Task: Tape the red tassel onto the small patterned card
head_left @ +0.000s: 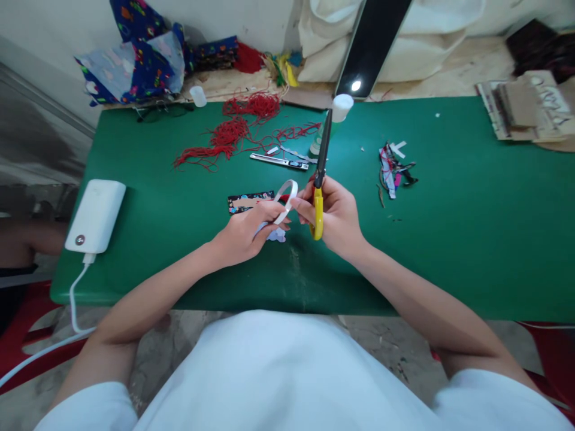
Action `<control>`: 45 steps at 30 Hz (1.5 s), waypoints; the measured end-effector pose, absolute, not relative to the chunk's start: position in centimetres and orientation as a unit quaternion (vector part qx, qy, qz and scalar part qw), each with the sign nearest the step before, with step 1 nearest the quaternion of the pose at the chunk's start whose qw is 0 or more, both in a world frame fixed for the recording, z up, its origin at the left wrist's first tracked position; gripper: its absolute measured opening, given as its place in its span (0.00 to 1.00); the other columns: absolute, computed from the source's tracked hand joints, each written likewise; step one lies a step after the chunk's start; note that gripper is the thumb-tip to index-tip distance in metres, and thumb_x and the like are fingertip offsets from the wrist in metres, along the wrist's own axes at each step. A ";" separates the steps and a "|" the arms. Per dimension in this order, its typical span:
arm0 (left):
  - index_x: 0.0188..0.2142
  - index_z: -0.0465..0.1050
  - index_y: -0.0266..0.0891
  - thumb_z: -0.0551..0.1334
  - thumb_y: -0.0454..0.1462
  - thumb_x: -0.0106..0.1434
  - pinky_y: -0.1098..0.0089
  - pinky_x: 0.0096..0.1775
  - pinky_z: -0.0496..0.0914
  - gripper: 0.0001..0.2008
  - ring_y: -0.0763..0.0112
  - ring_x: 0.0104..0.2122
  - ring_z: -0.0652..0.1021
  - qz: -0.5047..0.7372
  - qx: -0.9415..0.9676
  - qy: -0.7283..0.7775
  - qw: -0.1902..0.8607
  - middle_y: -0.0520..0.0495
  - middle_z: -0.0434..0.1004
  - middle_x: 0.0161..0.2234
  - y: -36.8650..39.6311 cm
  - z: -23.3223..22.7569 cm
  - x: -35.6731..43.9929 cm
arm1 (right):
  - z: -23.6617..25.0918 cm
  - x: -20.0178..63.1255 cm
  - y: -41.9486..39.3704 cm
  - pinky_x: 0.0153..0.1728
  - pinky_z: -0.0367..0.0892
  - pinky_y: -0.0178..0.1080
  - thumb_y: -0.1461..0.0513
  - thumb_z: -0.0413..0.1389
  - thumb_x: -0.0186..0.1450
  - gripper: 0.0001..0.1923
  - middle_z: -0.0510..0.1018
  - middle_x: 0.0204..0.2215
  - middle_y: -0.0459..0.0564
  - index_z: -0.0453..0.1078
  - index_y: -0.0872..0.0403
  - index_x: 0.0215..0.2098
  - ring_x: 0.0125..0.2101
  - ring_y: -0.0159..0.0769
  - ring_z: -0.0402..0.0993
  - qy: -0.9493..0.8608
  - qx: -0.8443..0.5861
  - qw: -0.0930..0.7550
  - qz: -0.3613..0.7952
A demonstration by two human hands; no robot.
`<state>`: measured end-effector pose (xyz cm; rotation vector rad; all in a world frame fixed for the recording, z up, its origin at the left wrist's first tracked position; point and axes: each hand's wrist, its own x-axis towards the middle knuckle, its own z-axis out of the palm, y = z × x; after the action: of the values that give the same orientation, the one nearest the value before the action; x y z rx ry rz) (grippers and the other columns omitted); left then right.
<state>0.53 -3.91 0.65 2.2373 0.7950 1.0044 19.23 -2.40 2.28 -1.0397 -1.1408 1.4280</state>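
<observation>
Left hand [245, 234] close beside right hand [342, 220]

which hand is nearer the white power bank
Left. The left hand is to the right of the power bank, holding a white loop; the right hand is farther right, with yellow-handled scissors.

No readable text; marks on cardboard pieces [523, 111] too blurred.
</observation>
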 end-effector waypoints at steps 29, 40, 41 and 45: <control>0.42 0.67 0.41 0.58 0.29 0.65 0.68 0.46 0.75 0.08 0.70 0.46 0.75 0.403 0.857 0.297 0.124 0.44 0.65 0.47 -3.8 0.6 0.6 | 2.3 19.1 -2.5 0.18 0.59 0.32 0.54 0.71 0.50 0.22 0.72 0.21 0.39 0.61 0.51 0.25 0.17 0.23 0.62 -0.463 -0.434 0.498 0.592; 0.39 0.66 0.44 0.62 0.29 0.61 0.66 0.44 0.73 0.10 0.69 0.41 0.75 0.412 0.878 0.243 0.029 0.50 0.77 0.38 -3.7 1.1 0.3 | 2.2 19.3 -2.0 0.16 0.55 0.31 0.55 0.72 0.46 0.23 0.67 0.18 0.37 0.61 0.51 0.25 0.16 0.22 0.60 -0.378 -0.448 0.504 0.634; 0.39 0.66 0.44 0.63 0.29 0.60 0.66 0.44 0.74 0.10 0.69 0.41 0.75 0.414 0.878 0.239 0.031 0.50 0.78 0.37 -3.7 1.1 0.3 | 2.1 19.3 -1.8 0.15 0.55 0.30 0.56 0.73 0.45 0.24 0.66 0.17 0.36 0.61 0.52 0.25 0.16 0.22 0.60 -0.360 -0.450 0.504 0.643; 0.44 0.63 0.43 0.64 0.27 0.58 0.64 0.43 0.75 0.17 0.69 0.40 0.77 0.451 0.862 0.221 0.065 0.50 0.78 0.37 -3.5 0.8 0.4 | 2.0 19.3 -1.5 0.15 0.53 0.28 0.58 0.74 0.42 0.25 0.65 0.16 0.36 0.61 0.53 0.24 0.15 0.20 0.58 -0.304 -0.452 0.486 0.683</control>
<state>0.38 -3.54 0.75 2.6022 0.6657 1.3602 19.33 -1.49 2.02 -1.0995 -0.7397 1.6627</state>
